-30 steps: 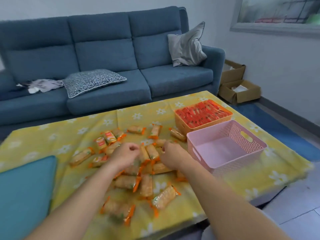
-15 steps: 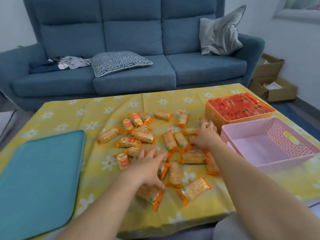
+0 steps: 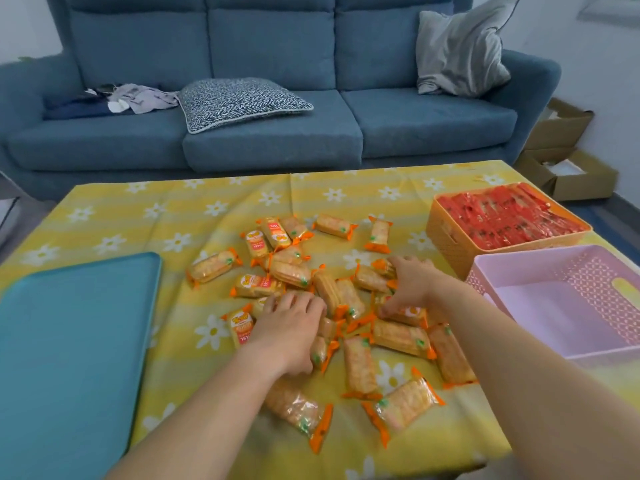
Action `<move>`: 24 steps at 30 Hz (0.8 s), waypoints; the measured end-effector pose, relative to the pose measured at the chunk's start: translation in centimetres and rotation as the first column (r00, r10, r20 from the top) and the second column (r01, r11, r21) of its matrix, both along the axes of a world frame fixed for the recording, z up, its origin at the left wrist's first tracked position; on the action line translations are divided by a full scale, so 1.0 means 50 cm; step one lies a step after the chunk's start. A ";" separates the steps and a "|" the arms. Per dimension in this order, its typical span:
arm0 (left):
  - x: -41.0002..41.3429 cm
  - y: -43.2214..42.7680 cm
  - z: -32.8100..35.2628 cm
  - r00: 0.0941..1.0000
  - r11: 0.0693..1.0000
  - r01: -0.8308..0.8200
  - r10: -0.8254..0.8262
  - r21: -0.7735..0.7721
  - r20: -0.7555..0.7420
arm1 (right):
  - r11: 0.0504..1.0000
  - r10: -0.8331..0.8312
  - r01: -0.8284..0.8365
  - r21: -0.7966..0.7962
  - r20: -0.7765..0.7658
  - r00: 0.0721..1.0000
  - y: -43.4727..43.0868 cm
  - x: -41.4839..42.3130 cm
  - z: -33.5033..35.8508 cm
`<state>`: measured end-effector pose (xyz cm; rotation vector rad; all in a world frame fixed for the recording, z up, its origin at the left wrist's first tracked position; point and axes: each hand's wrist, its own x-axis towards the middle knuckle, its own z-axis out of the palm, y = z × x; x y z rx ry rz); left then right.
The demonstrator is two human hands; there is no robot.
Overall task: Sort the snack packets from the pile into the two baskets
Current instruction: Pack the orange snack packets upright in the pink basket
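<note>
– While the orange basket [image 3: 450, 245] at two o'clock from the pile is packed to its rim with red packets [image 3: 502, 216], what do we have in the pink basket [image 3: 554, 306]?
– Nothing we can see. Its floor shows bare, at three o'clock, just beside the orange one. We judge one sort done and the other not begun.
– And the pile?
– Roughly two dozen orange-wrapped cracker packets [image 3: 360, 365] lie scattered over the middle of the surface [image 3: 242, 202], several overlapping. All look bound for the pink basket.
– Our hands?
– Both are down among the packets, backs up. Our left hand [image 3: 287, 327] lies on the pile's eight o'clock side, our right hand [image 3: 412, 285] on its three o'clock side, nearest the baskets. Whether either has closed on a packet we cannot tell, because the fingers bend out of sight.
– Anything in our way?
– Little. A teal tray [image 3: 69, 341] lies at nine o'clock, well apart from the baskets. The sofa [image 3: 277, 140] stands at twelve o'clock and cardboard boxes [image 3: 571, 178] sit on the floor at one o'clock, both off the surface. Only the pink basket's near wall stands between pile and basket, so we would lift each packet over it.
</note>
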<state>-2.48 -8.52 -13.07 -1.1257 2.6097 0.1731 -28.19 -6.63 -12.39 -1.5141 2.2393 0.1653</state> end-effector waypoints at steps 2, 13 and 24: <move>0.001 -0.001 0.005 0.999 1.000 -0.016 0.016 0.010 -0.030 | 0.996 0.016 -0.017 -0.086 -0.007 1.000 0.004 0.006 0.000; 0.009 -0.026 0.019 0.805 0.894 -0.394 0.447 0.212 -0.391 | 1.000 -0.017 0.018 -0.007 0.117 0.993 0.027 0.004 0.002; -0.041 0.002 -0.009 0.802 0.872 -0.446 0.490 0.202 -0.342 | 0.986 -0.038 0.056 -0.160 0.114 0.993 0.021 0.040 0.000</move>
